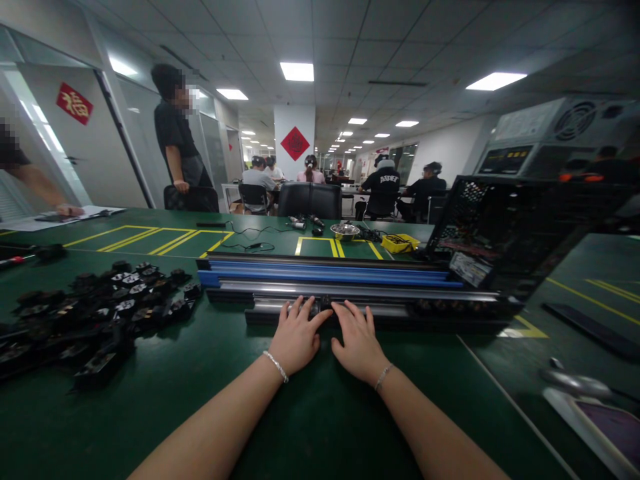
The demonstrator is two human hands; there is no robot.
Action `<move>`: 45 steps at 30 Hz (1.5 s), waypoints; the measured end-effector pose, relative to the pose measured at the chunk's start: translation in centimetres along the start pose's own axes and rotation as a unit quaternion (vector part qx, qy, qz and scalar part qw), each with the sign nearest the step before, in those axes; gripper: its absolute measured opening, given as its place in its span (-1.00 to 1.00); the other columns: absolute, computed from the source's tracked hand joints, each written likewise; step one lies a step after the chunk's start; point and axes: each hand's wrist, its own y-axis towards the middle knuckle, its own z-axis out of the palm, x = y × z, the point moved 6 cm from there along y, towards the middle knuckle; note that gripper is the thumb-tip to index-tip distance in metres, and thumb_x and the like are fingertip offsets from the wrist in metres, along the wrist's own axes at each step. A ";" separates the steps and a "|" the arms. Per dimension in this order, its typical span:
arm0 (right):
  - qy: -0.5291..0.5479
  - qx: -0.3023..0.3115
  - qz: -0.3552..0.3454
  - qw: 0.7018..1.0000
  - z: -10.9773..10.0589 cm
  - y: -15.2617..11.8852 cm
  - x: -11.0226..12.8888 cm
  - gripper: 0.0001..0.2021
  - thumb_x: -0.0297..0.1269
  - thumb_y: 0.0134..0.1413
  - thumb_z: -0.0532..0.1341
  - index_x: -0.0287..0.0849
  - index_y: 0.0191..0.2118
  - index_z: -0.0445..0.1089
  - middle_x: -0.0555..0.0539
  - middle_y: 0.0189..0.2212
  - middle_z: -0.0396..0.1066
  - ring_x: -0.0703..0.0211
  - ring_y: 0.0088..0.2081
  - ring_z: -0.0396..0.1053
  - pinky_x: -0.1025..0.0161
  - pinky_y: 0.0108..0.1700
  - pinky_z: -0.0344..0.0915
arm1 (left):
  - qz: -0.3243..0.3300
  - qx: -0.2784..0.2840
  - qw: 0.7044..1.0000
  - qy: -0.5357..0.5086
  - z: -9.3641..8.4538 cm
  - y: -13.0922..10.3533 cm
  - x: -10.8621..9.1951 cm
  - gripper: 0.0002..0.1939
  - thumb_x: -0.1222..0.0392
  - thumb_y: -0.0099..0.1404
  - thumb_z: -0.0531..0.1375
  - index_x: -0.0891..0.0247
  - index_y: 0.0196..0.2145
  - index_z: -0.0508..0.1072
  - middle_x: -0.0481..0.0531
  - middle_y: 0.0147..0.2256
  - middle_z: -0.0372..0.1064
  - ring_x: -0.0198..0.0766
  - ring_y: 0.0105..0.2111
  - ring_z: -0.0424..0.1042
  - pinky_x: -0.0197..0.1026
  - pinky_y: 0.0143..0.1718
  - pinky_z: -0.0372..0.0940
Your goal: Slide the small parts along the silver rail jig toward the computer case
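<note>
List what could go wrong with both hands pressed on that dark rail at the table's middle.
1. The left hand and right hand have fingertips on the long dark metal rail; fingers might get pinched in its groove.
2. The stacked blue and silver rails lie just behind and could slide if the front rail is pushed.
3. The heap of small black plastic parts lies near the left forearm; a sweep could scatter it.

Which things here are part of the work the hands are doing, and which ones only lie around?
In hand:
- left hand and right hand, fingers on the grey rail
- stacked blue rail behind it
- pile of small black parts

Lying about:
- metal bowl
- yellow tray
- black computer case
- cables
</note>
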 end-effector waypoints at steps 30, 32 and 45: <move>-0.077 -0.029 0.050 0.995 0.2 -0.1 -1.4 -0.41 -0.36 -0.05 0.01 -0.20 0.18 0.07 -0.08 0.21 0.01 0.04 0.22 -0.16 -0.05 0.22 -0.36 | -0.010 0.009 1.000 0.020 -0.3 0.1 -0.6 -0.43 0.17 0.15 0.09 -0.05 0.12 0.10 0.06 0.19 0.03 0.03 0.19 -0.04 0.22 0.11 -0.12; -0.076 -0.027 0.047 0.996 0.1 -0.1 -1.3 -0.42 -0.36 -0.05 0.01 -0.19 0.18 0.08 -0.08 0.20 0.04 0.05 0.22 -0.14 -0.04 0.22 -0.37 | -0.010 0.011 1.000 0.022 -0.3 0.1 -0.6 -0.43 0.17 0.15 0.09 -0.04 0.13 0.10 0.07 0.19 0.03 0.02 0.19 -0.05 0.22 0.12 -0.13; -0.056 -0.028 0.048 0.997 0.0 0.0 -1.1 -0.45 -0.37 -0.05 0.01 -0.22 0.14 0.13 -0.13 0.16 0.12 0.05 0.19 -0.07 -0.06 0.21 -0.39 | -0.026 0.006 0.999 0.030 -0.1 0.5 -0.9 -0.40 0.16 0.13 0.11 -0.07 0.14 0.09 0.11 0.20 0.01 0.09 0.18 -0.04 0.27 0.10 -0.13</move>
